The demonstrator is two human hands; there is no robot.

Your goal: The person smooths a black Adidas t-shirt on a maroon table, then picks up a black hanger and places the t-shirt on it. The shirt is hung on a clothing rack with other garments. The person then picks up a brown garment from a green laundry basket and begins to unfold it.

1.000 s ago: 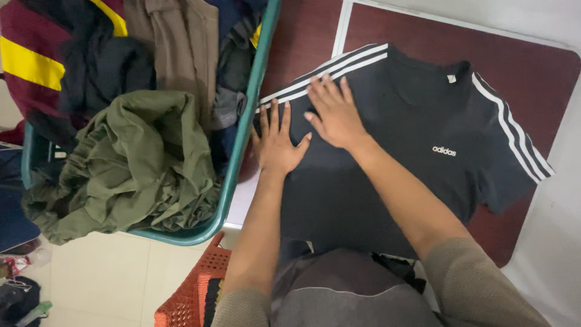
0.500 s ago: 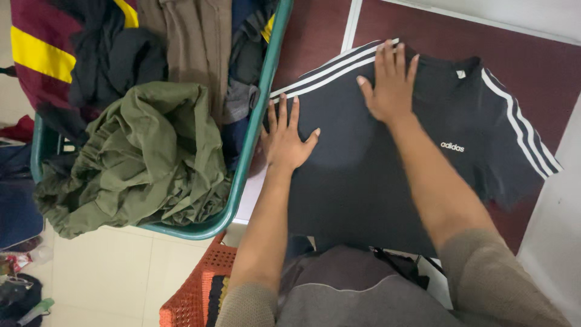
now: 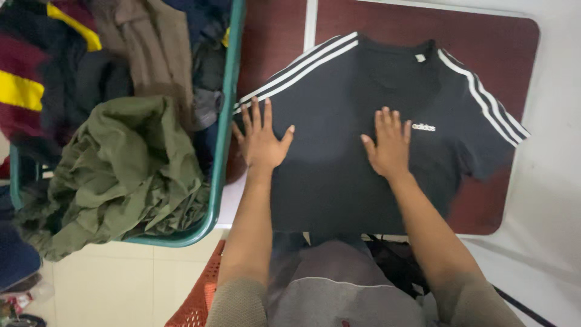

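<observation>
Left hand [image 3: 261, 140] lay flat, fingers spread, grip open, palm pressed on the black T-shirt [image 3: 339, 181] near its striped sleeve at 9 o'clock. Right hand [image 3: 388, 146] likewise flat and open on the chest, just beside the small white logo. Shirt lay face up, spread on the dark red worktop [image 3: 484, 206]. At 9 o'clock of the shirt, touching the worktop edge, stood a green laundry basket [image 3: 219, 175] with an olive garment [image 3: 121, 175] heaped on top.
</observation>
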